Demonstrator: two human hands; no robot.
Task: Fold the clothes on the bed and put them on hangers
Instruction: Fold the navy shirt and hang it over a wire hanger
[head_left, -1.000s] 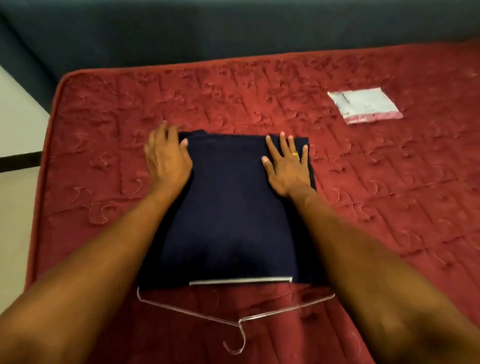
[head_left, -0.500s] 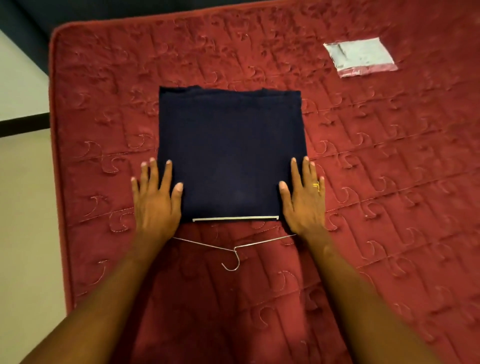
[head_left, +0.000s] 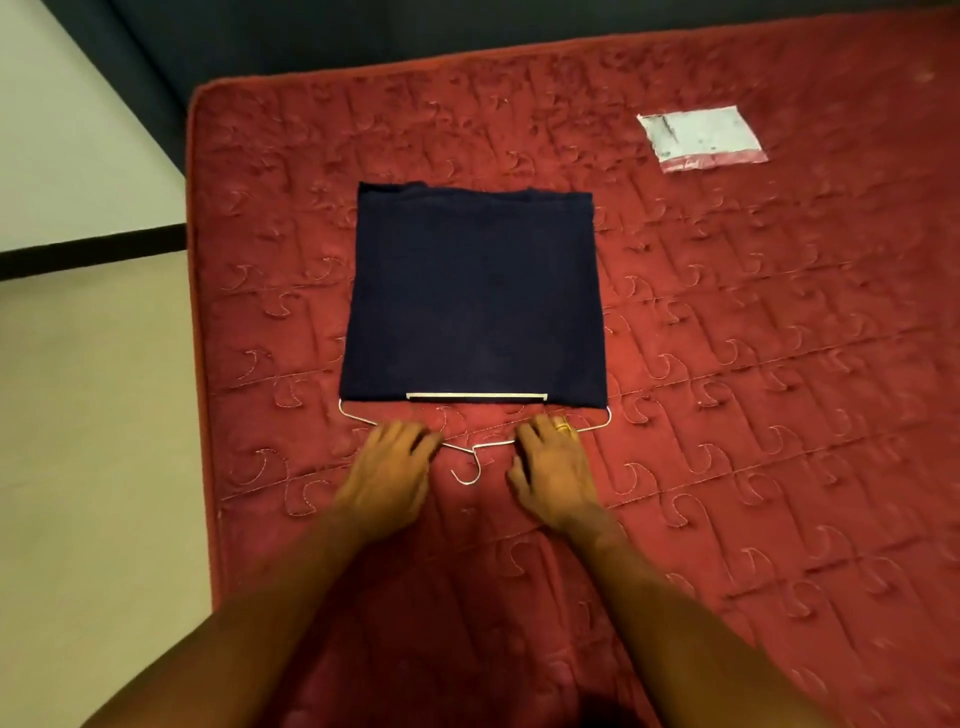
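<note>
A pale floor (head_left: 78, 415) runs along the left, crossed by a dark strip (head_left: 88, 252), up to the edge of the red quilted mattress (head_left: 249, 171). The left grip (head_left: 387, 470), a bare hand, lies back-up on the left sloping wire of a wire hanger (head_left: 477, 397). Its fingers are bent and blurred, so I cannot tell whether they grasp the wire or only rest on it. Beyond the hands, a navy garment (head_left: 472, 291) lies folded into a flat rectangle on the mattress. The hanger's white cross bar shows at its near edge, both bar ends are hidden by the cloth, and the hook points toward the person, between the two hands. The right grip (head_left: 556, 470), wearing a gold ring (head_left: 563, 427), curls its fingers down over the right sloping wire. Whether they close round it cannot be told. Far right, well apart, a white label (head_left: 701, 136) sits on the mattress.
</note>
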